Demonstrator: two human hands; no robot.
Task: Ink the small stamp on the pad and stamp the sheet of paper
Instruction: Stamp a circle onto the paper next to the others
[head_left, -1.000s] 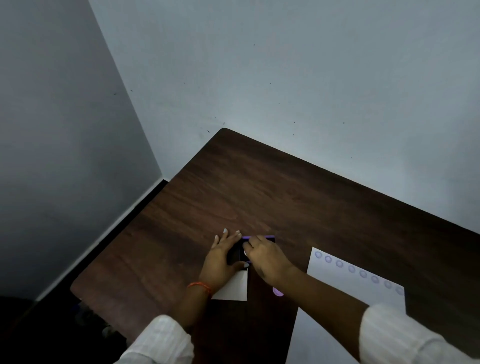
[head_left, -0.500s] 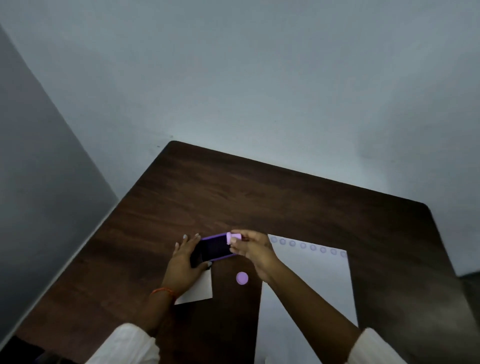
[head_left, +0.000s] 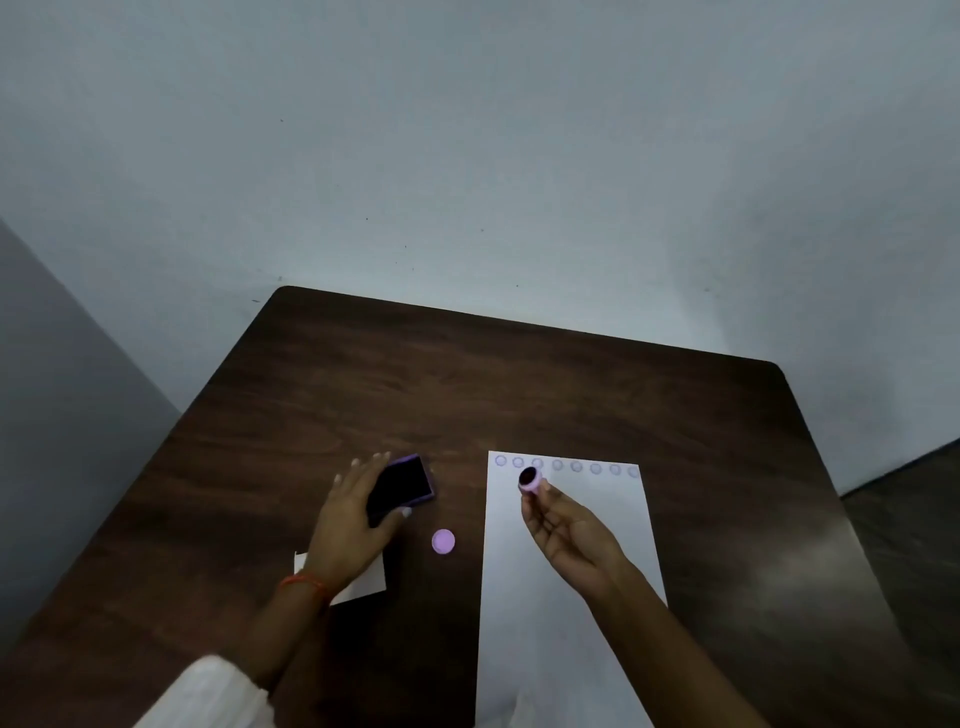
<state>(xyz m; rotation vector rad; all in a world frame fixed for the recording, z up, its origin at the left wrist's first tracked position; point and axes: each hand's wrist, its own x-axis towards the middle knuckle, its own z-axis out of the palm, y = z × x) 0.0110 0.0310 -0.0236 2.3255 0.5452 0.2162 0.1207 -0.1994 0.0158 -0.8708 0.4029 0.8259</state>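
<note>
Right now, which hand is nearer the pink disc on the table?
Left. The left hand grips the ink pad just left of the pink disc; the right hand holds the stamp over the paper, farther right.

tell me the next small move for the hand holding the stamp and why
Probably turn the small stamp face down and press it on the sheet of paper just under the row of prints. The right hand pinches it there, dark face tilted up, and that row already spans the sheet.
</note>
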